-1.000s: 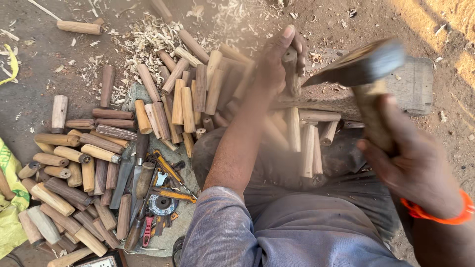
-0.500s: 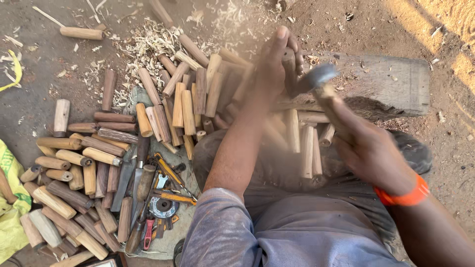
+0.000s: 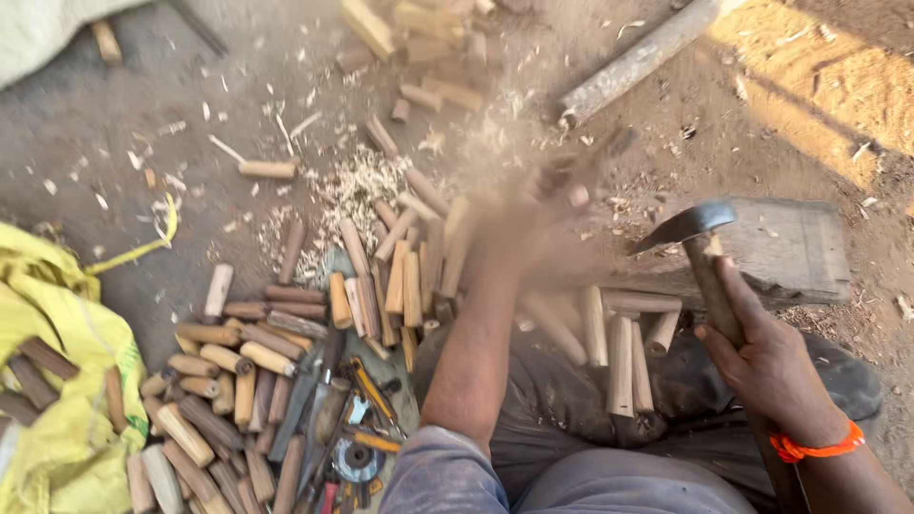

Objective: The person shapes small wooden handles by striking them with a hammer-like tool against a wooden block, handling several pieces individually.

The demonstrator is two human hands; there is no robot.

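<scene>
Many short wood pegs lie in heaps on the dirt ground in front of the person. Some are pale and some are dark brown, and they lie side by side like little logs. The right hand is closed tight around the wooden handle of a hatchet. The hatchet is held up, with its dark metal head just over the near edge of a flat wood block. An orange band sits on the right wrist. The left hand is stretched out over the middle heap, but it is a blur, so I cannot tell if it is open or shut, or if it holds a peg. A few pale pegs rest on the person's lap, between the two arms. Small tools with yellow and red handles lie on the ground near the left elbow, touching the dark pegs. A yellow bag sits at the far left with some pegs on it. Light wood chips are spread past the heaps. A long stick lies farther away on the dirt.
</scene>
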